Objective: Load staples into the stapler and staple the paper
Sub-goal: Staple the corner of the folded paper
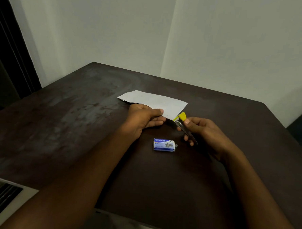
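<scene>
Working left to right across the dark, matte desk point(61, 119), whose scuffed top shows pale worn patches toward its left edge. Left hand point(143, 119) sits near the desk's middle, thumb over curled fingers, pinching the near edge of the paper point(156, 101). Paper is white, thin, apparently folded into a long strip with layers showing at its left corner; it lies flat toward the far edge. Judged light and floppy, easily creased, so a hold close to the stapling corner looks wise. Staple box point(164, 145), small, blue and white cardboard, lies nearer the front edge, between the two forearms; a small grey bit, possibly staples, rests touching its right end. Stapler point(180, 120) is small, yellow plastic at the nose with a bright metal body running back into the palm; its nose meets the paper's near right corner. Judged rigid, light, metal likely slick, best squeezed top and bottom. Right hand point(204, 131) wraps it, thumb on top near the yellow cap, fingers curled beneath. Whether staples are loaded, cannot tell.
</scene>
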